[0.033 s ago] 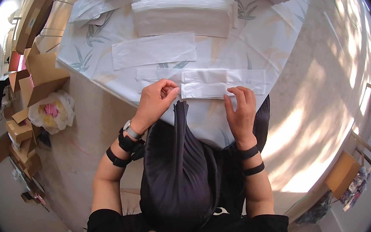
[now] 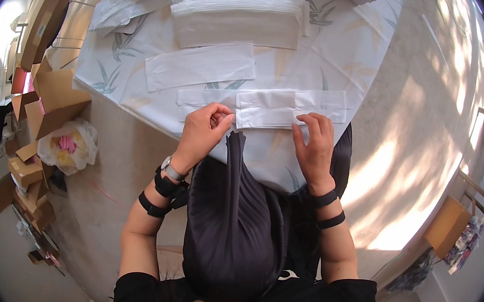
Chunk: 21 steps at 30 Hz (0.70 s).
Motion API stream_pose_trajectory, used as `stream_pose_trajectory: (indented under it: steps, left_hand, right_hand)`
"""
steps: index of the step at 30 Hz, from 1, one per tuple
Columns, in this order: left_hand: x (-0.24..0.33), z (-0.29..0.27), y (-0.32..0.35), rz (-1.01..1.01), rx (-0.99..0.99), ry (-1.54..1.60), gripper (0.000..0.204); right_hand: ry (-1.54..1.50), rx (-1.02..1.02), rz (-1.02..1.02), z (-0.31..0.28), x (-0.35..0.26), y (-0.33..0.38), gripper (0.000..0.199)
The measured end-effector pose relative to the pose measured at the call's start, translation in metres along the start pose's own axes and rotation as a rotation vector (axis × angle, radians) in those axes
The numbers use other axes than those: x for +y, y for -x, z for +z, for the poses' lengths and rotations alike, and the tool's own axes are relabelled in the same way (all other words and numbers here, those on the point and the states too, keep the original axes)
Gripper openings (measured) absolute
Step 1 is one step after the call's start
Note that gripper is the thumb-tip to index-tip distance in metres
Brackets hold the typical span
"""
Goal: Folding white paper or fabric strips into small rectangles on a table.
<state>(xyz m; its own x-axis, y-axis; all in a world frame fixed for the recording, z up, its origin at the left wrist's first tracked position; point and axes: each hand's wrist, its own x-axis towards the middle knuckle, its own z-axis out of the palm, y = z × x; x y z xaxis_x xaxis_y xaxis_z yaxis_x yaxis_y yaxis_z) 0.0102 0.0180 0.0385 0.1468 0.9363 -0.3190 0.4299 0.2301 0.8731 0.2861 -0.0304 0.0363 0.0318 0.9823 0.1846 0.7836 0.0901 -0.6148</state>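
A folded white plastic sheet [image 2: 267, 107] lies across a longer translucent strip [image 2: 327, 103] near the table's front edge. Beside the sheet's left end, my left hand [image 2: 204, 127] is closed, thumb and index fingertips together; whether anything thin is between them is hidden. My right hand [image 2: 315, 148] rests its bent fingertips on the strip at the sheet's right end, thumb apart from the index finger. Just beyond lies a flat white sleeve [image 2: 201, 66], slightly tilted. Farther back sits a thick stack of white sleeves [image 2: 239, 27].
More loose white sleeves [image 2: 133, 2] are heaped at the table's far left. A patterned white cloth [image 2: 350, 55] covers the table. Shiny dark fabric [image 2: 238, 229] bulges over my lap up to the table edge. Cardboard boxes [image 2: 58, 95] and a plastic bag [image 2: 70, 148] stand on the left floor.
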Motion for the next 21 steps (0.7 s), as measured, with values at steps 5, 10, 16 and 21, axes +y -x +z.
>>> stream_pose_trajectory:
  steps: [5, 10, 16, 21]
  left_hand:
    - [0.004, 0.002, -0.004, -0.030, -0.039, -0.043, 0.013]
    - [0.000, 0.006, -0.008, 0.021, -0.025, -0.053, 0.012]
    - [0.001, 0.008, -0.010, 0.078, 0.004, -0.032, 0.011]
    - [-0.001, 0.010, -0.008, 0.016, 0.028, 0.046, 0.009]
  right_hand:
    - [-0.007, 0.002, -0.007, 0.001, 0.004, 0.004, 0.028]
    - [-0.024, -0.016, 0.015, 0.002, 0.001, 0.005, 0.025]
    - [-0.015, 0.001, -0.025, 0.005, -0.001, 0.008, 0.027]
    - [-0.010, 0.030, -0.001, 0.002, 0.005, 0.010, 0.028]
